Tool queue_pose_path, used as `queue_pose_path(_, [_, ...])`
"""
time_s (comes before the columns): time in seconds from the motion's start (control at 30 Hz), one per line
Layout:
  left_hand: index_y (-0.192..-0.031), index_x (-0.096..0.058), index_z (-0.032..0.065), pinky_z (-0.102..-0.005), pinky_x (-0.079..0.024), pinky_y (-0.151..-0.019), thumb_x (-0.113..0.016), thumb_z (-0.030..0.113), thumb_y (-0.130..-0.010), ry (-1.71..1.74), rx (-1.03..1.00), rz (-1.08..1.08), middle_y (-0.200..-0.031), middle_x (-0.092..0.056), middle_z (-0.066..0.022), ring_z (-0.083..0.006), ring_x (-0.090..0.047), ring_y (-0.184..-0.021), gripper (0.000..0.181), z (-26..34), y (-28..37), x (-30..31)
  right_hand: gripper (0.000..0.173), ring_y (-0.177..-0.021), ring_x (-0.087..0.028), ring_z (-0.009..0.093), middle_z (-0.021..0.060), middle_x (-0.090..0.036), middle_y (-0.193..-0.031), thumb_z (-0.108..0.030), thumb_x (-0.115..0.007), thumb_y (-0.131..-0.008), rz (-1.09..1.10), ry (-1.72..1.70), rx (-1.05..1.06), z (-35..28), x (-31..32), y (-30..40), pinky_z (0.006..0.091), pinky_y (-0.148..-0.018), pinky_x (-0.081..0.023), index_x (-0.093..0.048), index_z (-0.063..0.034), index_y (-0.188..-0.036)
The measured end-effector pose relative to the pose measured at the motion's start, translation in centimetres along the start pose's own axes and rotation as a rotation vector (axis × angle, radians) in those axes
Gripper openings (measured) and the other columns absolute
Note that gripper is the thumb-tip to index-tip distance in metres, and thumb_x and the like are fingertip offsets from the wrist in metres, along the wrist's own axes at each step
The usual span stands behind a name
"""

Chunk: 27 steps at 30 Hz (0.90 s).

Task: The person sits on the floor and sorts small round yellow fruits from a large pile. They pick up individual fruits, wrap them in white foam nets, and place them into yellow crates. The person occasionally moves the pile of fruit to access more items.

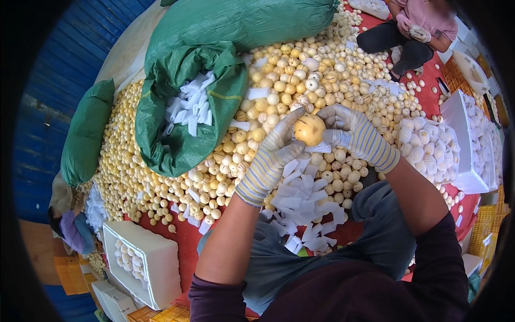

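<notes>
A round yellow fruit with dark marks (309, 129) is held between my two hands, both in striped knit gloves. My left hand (277, 155) grips its left side with fingers and thumb. At its right side are the curled fingers of my right hand (354, 135); whether they press on it is hard to tell. A white foam net sleeve (319, 147) shows just under the fruit. Below my hands, flattened white foam sleeves (301, 201) lie in a loose heap before my lap. Around them spreads a large pile of pale yellow fruit (225, 161).
An open green woven sack (229, 104) holds foam sleeves; full green sacks (241, 20) lie behind. White foam boxes of wrapped fruit stand at lower left (165, 261) and right (454, 141). Net-wrapped fruit (428, 149) is heaped at right. Two other people sit at upper right and far left.
</notes>
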<state>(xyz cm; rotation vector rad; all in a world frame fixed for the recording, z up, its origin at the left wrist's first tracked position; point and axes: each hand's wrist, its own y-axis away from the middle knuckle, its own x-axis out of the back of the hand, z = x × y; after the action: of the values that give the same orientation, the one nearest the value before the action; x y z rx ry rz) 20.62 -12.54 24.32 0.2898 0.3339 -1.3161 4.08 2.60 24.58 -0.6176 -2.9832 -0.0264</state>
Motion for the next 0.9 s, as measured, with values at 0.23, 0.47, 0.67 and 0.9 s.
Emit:
queue_pose_path(0.23, [-0.136,-0.044,-0.0002,-0.0256,-0.053,-0.074,-0.072,0.021,-0.086,-0.228,-0.024,0.105,-0.106,-0.061,-0.0078,-0.0131,-0.061,-0.091,0.061,-0.8,-0.1,-0.2,0.04,-0.093,-0.059,0.011,0.0042,-0.061,-0.101,-0.012,-0.069,-0.086,-0.081,0.081,-0.027,-0.2,-0.9,0.2,0.0255,-0.084,-0.05,-0.055,-0.0019,-0.122])
queue_pose_path(0.47, [-0.129,-0.051,-0.0017,-0.0261,-0.055,-0.065,-0.074,0.028,-0.083,-0.292,-0.313,0.398,-0.105,-0.064,-0.0103,-0.0149,-0.064,-0.085,0.059,4.9,3.6,3.1,0.034,-0.08,-0.056,0.007,0.0027,-0.059,-0.095,-0.011,-0.062,-0.091,0.062,0.128,-0.021,1.2,0.8,-1.1,0.0203,-0.072,-0.049,-0.055,-0.0003,-0.123])
queue_pose_path(0.67, [-0.13,-0.051,-0.0011,-0.0274,-0.054,-0.07,-0.071,0.03,-0.083,-0.433,-0.193,0.772,-0.108,-0.063,-0.0107,-0.0184,-0.063,-0.093,0.06,7.5,23.1,8.6,0.033,-0.081,-0.053,0.006,0.0014,-0.059,-0.097,-0.015,-0.058,-0.096,-0.049,0.295,-0.03,3.3,2.4,-1.3,0.0199,-0.073,-0.045,-0.055,-0.0019,-0.125])
queue_pose_path(0.9, [-0.126,-0.057,0.006,-0.0286,-0.055,-0.062,-0.072,0.033,-0.082,-0.345,0.479,1.532,-0.109,-0.063,-0.0094,-0.0178,-0.066,-0.087,0.054,0.3,62.5,2.0,0.044,-0.092,-0.053,0.007,0.0007,-0.058,-0.113,-0.021,-0.055,-0.098,-0.227,0.603,-0.012,4.3,4.6,-1.3,0.022,-0.081,-0.045,-0.046,-0.0053,-0.138])
